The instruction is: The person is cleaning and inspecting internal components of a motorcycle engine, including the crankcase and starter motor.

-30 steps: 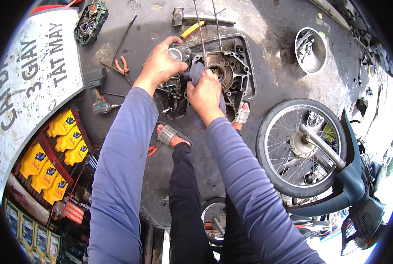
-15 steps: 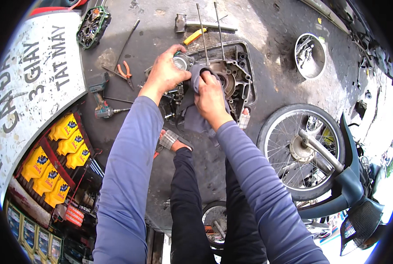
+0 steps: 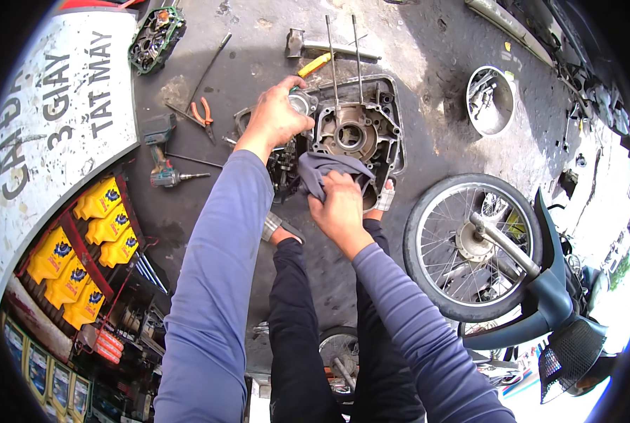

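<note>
Right hand (image 3: 341, 211): fingers pinch grey cloth (image 3: 325, 166) at near edge of engine case (image 3: 365, 121). Left hand (image 3: 278, 116): fingers clasp round metal part (image 3: 301, 105) at left edge.

The left arm (image 3: 219, 282) and the right arm (image 3: 424, 324) are stretched forward. The left hand (image 3: 279, 116) reaches farther, its thumb (image 3: 302, 124) and fingers (image 3: 289, 84) curved in a wide grip. The right hand (image 3: 341, 211) is nearer to the body, its back upward, its fingers bent and gathered.
</note>
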`<state>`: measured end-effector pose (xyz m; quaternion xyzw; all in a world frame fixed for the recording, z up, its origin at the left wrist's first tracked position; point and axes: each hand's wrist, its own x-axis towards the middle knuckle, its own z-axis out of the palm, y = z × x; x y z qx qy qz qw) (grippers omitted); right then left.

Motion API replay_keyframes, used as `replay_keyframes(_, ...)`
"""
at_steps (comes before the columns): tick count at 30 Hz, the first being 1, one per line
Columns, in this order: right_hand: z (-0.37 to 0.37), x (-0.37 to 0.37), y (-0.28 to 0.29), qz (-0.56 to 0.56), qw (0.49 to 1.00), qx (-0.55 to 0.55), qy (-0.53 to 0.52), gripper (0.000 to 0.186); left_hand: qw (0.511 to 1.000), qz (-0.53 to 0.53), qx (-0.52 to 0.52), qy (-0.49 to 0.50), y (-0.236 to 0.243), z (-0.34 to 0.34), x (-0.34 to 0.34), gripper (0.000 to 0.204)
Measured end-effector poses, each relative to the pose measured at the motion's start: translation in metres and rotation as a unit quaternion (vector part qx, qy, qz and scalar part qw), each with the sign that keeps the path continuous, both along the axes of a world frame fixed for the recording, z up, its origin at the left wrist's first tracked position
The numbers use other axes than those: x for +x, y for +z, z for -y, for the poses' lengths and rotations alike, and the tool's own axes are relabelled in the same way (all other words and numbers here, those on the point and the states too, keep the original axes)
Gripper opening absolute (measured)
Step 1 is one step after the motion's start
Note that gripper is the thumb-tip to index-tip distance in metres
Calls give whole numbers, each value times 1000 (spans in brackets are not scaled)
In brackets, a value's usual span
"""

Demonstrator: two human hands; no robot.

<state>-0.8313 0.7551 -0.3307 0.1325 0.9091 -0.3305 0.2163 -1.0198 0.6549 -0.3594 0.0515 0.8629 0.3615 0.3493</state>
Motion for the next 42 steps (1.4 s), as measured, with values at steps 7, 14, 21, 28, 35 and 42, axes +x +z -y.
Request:
replay_keyframes(7, -29, -67, -41, -246, 961, 122, -2, 22, 1000, -21, 14, 1, -3, -6, 0, 60)
replay_keyframes(14, -46, -95, -50, -123, 970, 131, 163, 17, 999, 13, 28, -27, -5, 5, -5, 61)
replay_keyframes(21, -53, -118, -52, -84, 969, 229, 29, 16, 998, -16, 51, -37, -9, 7, -5, 62)
replay_keyframes(28, -188, -128, 49, -128, 940, 296, 109, 37, 988, -112, -28, -105, 1, 11, -5, 69)
replay_keyframes(35, -260, -103, 33, -240, 965, -103, -26, 19, 918, -237, 196, -250, -13, 35, -18, 73)
replay_keyframes(42, -227, -142, -49, -330, 933, -140, -43, 21, 898, -254, 306, -190, -39, 18, -8, 48)
